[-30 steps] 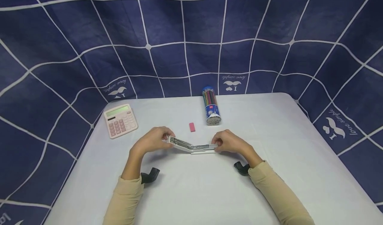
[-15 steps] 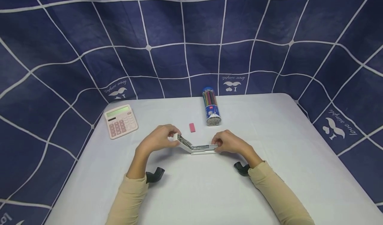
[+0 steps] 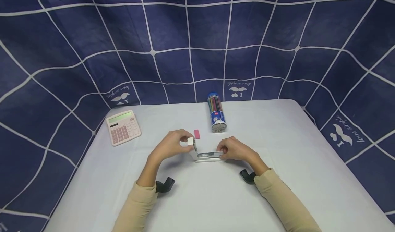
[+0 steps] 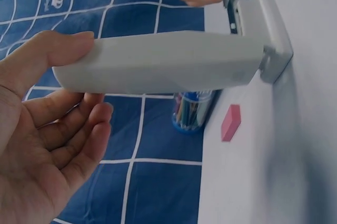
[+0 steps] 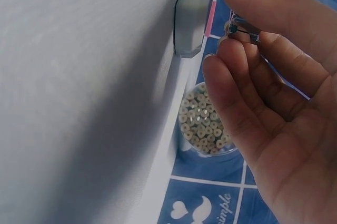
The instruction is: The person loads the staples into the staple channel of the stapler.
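Observation:
A white stapler (image 3: 210, 159) lies on the table, swung wide apart at its hinge, its metal insides showing. With thumb and fingers my left hand (image 3: 173, 143) pinches the free end of its upper arm (image 4: 168, 61), which stands nearly upright. At the other end, my right hand (image 3: 236, 149) pinches the metal staple tray by the base. In the right wrist view the right thumb and fingertips (image 5: 231, 50) close around a thin metal part, while the base (image 5: 192, 16) shows beside them. The fingers hide part of the tray.
Just behind the stapler lies a pink eraser (image 3: 196, 134). A clear tube of colored pencils (image 3: 217, 113) with a blue lid lies farther back. At the back left is a pink calculator (image 3: 123, 128). Blue checked cloth (image 3: 172, 64) hangs around the white table (image 3: 197, 201).
My left hand has moved to the right, swinging the stapler's upper arm from a low slant to nearly upright. My right hand keeps its place on the tray.

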`<state>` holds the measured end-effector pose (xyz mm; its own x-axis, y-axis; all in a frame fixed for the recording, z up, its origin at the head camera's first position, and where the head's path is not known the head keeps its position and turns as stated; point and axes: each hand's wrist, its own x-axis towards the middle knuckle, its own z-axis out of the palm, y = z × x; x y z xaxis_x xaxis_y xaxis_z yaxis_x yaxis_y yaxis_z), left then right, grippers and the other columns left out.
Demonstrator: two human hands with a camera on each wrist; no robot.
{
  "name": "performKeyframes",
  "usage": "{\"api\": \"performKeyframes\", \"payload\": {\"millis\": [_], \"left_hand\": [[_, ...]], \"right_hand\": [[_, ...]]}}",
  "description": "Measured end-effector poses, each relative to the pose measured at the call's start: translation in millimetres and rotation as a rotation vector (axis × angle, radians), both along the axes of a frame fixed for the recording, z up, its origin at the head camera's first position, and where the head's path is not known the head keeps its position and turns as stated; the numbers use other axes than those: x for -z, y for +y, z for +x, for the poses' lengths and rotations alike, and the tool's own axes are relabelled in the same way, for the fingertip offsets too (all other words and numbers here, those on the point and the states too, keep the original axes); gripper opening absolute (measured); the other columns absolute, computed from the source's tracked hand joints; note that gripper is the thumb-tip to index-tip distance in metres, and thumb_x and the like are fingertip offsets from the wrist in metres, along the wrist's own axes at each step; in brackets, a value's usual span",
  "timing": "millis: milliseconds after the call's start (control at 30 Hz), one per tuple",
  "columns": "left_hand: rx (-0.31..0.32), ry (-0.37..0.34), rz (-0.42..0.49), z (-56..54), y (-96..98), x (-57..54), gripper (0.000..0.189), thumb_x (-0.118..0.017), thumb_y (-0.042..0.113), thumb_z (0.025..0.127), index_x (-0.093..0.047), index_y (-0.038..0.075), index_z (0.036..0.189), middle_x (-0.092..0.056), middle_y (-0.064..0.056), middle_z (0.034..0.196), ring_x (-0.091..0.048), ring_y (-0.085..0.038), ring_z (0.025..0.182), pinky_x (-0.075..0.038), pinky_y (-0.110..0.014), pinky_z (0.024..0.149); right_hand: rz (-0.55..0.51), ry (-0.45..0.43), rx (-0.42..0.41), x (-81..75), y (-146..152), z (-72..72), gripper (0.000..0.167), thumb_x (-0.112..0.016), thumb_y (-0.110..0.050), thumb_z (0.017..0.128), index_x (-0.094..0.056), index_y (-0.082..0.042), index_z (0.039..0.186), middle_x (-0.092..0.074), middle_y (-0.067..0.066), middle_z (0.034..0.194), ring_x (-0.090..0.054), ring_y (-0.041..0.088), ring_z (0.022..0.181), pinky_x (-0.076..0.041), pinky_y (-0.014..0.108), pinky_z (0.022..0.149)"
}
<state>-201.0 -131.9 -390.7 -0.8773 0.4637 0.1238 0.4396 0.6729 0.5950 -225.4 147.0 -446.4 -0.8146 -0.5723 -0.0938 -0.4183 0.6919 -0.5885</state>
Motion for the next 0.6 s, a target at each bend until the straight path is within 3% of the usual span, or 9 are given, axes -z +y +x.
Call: {"api": "performKeyframes", "payload": {"millis": [200, 400, 600], "left_hand": [[0.025, 0.058, 0.065, -1.2, 8.0, 7.8, 0.033, -0.076, 0.022, 0.078, -0.071, 0.007, 0.107, -0.069, -0.002, 0.096, -0.060, -0.013, 0.087, -0.051, -0.031, 0.081], [0.020, 0.040, 0.109, -0.5, 15.8, 10.5, 0.028, -0.076, 0.022, 0.079, -0.070, 0.008, 0.103, -0.069, -0.004, 0.095, -0.061, -0.017, 0.089, -0.053, -0.040, 0.085], [0.026, 0.036, 0.093, -1.0, 25.5, 9.9, 0.031, -0.076, 0.023, 0.079, -0.070, 0.009, 0.107, -0.068, -0.003, 0.095, -0.062, -0.017, 0.091, -0.053, -0.040, 0.086]], "right_hand": [[0.002, -0.008, 0.010, 1.1, -0.5, -0.3, 0.019, -0.081, -0.006, 0.072, -0.071, -0.012, 0.087, -0.059, -0.006, 0.070, -0.051, 0.008, 0.065, -0.043, 0.022, 0.059], [0.003, -0.008, 0.009, 0.9, -0.3, -0.6, 0.020, -0.081, -0.006, 0.071, -0.072, -0.012, 0.088, -0.060, -0.005, 0.070, -0.051, 0.008, 0.065, -0.044, 0.022, 0.059], [0.001, 0.001, -0.002, 0.2, -1.1, -1.1, 0.019, -0.080, -0.005, 0.072, -0.072, -0.011, 0.088, -0.060, -0.005, 0.070, -0.051, 0.008, 0.064, -0.044, 0.022, 0.059]]}}
